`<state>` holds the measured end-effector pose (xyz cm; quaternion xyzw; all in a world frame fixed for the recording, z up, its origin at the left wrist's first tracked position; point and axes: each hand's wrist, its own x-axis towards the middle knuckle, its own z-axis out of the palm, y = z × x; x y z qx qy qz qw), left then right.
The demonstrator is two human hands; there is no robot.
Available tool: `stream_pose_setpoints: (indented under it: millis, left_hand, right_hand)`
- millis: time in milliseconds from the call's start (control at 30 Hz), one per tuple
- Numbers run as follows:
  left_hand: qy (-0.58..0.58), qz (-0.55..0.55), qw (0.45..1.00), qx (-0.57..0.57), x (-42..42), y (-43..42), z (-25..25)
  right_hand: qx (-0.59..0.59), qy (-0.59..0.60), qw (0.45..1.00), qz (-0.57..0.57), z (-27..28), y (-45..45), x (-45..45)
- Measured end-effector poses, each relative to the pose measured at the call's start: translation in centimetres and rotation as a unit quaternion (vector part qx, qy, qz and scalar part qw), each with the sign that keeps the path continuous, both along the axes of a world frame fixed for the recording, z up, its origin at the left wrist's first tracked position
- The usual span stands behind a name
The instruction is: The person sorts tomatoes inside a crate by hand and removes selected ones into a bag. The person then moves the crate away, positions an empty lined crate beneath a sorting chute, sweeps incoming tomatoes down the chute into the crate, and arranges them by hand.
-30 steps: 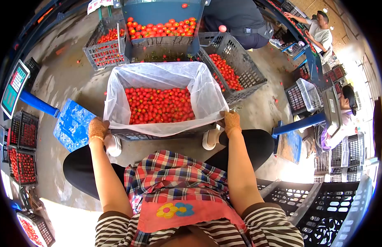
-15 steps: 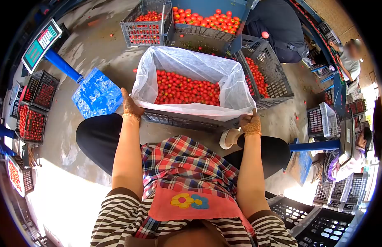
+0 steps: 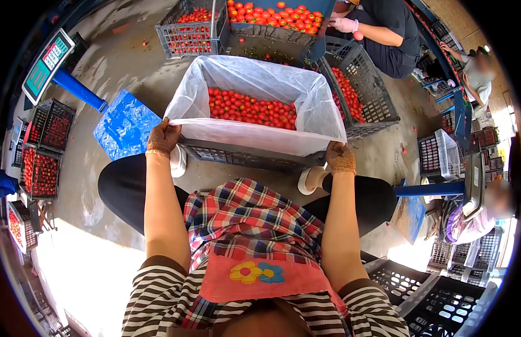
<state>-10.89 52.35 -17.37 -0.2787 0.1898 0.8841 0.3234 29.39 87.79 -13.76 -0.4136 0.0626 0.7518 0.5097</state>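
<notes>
In the head view, we see two hands at the front corners of a sheer white liner [image 3: 255,133], its film crinkled and translucent: the left hand [image 3: 164,138] pinches the left corner, fingers closed on the edge, and the right hand [image 3: 341,157] grips the right corner in the same way. The single liner sits in one black, slotted plastic crate [image 3: 252,156] on the floor in front of the seated wearer, between two pale shoes. Inside it we find a bed of smooth, oval red tomatoes [image 3: 252,109], too many to count. Beyond stand two more perforated crates, one at left [image 3: 184,42] and one at right [image 3: 378,95], both holding red fruit, with larger, rounder tomatoes [image 3: 274,19] heaped between them. A co-worker's pink-gloved hand [image 3: 343,25] shows at upper right. Left of the liner we note one square scale platform [image 3: 125,123] in wrinkled, shiny blue covering, with one display [image 3: 47,64] on a blue post. The wearer's plaid apron [image 3: 252,219] carries two cloth flowers, one yellow, one blue, between two striped sleeves.
</notes>
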Motion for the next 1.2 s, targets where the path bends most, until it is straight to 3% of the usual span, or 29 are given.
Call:
stream_pose_setpoints:
  millis: [33, 100, 167, 200, 233, 267, 300, 367, 400, 433, 467, 500, 533, 667, 733, 767, 800, 833, 867, 900, 933, 967, 1033, 1100, 1167, 1200]
  left_hand:
    - [0.010, 0.006, 0.999, -0.052, 0.7, 0.2, 0.5]
    - [0.020, -0.031, 0.993, -0.113, 2.4, -0.3, 0.0]
    - [0.070, -0.060, 0.977, -0.192, 3.6, -0.7, -0.7]
    - [0.067, -0.060, 0.977, -0.194, 3.5, -0.8, -1.4]
    - [0.096, -0.056, 0.954, -0.280, 3.3, -0.8, -1.9]
    - [0.125, -0.052, 0.921, -0.364, 3.1, -0.9, -2.4]
    - [0.206, -0.082, 0.844, -0.489, 3.7, -1.2, -1.5]
    - [0.209, -0.094, 0.827, -0.513, 3.7, -1.6, -2.1]
    - [0.216, -0.102, 0.812, -0.532, 3.4, -1.7, -2.5]
    - [0.217, -0.105, 0.812, -0.532, 2.9, -1.9, -3.3]
    - [0.208, -0.067, 0.866, -0.450, 2.5, -2.0, -4.2]
    - [0.191, -0.030, 0.910, -0.366, 3.1, -1.9, -4.3]
    - [0.198, -0.031, 0.930, -0.309, 3.4, -2.0, -3.8]
    - [0.165, -0.092, 0.928, -0.320, 2.9, -2.4, -5.9]
    - [0.151, -0.098, 0.932, -0.314, 3.1, -3.0, -6.1]
    - [0.407, -0.230, 0.734, -0.492, 3.3, -3.5, -5.3]
    - [0.602, -0.329, 0.424, -0.591, 3.2, -3.8, -4.4]
    - [0.593, -0.355, 0.396, -0.605, 2.5, -3.9, -3.6]
    - [0.509, -0.387, 0.519, -0.567, 1.0, -4.2, -4.0]
    - [0.407, -0.396, 0.626, -0.534, -0.6, -4.6, -4.5]
    - [0.208, -0.396, 0.711, -0.543, -2.1, -3.1, -2.3]
    - [0.224, -0.365, 0.716, -0.551, -4.4, -2.6, -2.7]
    - [0.275, -0.328, 0.737, -0.524, -7.9, -0.6, -2.7]
    - [0.319, -0.336, 0.769, -0.440, -10.8, 3.6, -1.3]
    - [0.318, -0.357, 0.783, -0.399, -13.9, 7.2, -1.6]
    - [0.419, -0.412, 0.691, -0.422, -15.5, 8.7, -2.3]
  right_hand:
    - [0.110, 0.182, 0.966, 0.148, -0.6, -0.1, 0.5]
    - [0.073, 0.022, 0.992, 0.097, 0.1, -1.2, 0.2]
    - [0.028, -0.154, 0.982, 0.103, 2.0, -3.8, -0.3]
    - [0.009, -0.245, 0.961, 0.125, 1.9, -4.7, -0.1]
    - [0.004, -0.359, 0.923, 0.141, 1.7, -5.4, -0.3]
    - [0.002, -0.359, 0.923, 0.141, 1.2, -5.6, -0.5]
    - [0.030, -0.433, 0.887, 0.158, 0.7, -5.9, -0.8]
    - [0.077, -0.550, 0.808, 0.198, 0.2, -5.9, -0.6]
    - [0.074, -0.550, 0.808, 0.197, 0.4, -6.2, -0.4]
    - [0.099, -0.587, 0.762, 0.254, 0.4, -6.5, 0.0]
    - [0.123, -0.622, 0.709, 0.310, 0.4, -6.5, 0.3]
    - [0.119, -0.626, 0.706, 0.310, -0.1, -6.2, 0.8]
    - [0.097, -0.587, 0.728, 0.340, -0.8, -6.0, 1.4]
    - [0.018, -0.506, 0.784, 0.359, -0.5, -5.2, 1.3]
    - [0.006, -0.480, 0.786, 0.389, -3.5, -3.1, 2.8]
    - [-0.002, -0.452, 0.788, 0.418, -4.6, -1.9, 3.8]
    - [-0.008, -0.453, 0.788, 0.418, -4.5, -0.9, 4.5]
    - [0.117, -0.525, 0.628, 0.562, -4.1, 0.2, 5.0]
    - [0.236, -0.561, 0.426, 0.669, -3.6, 1.6, 5.2]
    - [0.282, -0.565, 0.311, 0.711, -3.6, 2.8, 4.7]
    - [0.333, -0.561, 0.194, 0.733, -3.7, 3.9, 4.1]
    - [0.228, -0.558, 0.447, 0.661, -4.3, 5.4, 2.6]
    - [0.210, -0.511, 0.659, 0.511, -2.8, 6.6, -1.0]
    - [0.427, -0.560, 0.564, 0.431, -4.6, 11.1, -3.7]
    - [0.524, -0.603, 0.467, 0.379, -8.0, 15.6, -6.1]
    - [0.426, -0.605, 0.535, 0.409, -5.8, 16.2, -8.7]
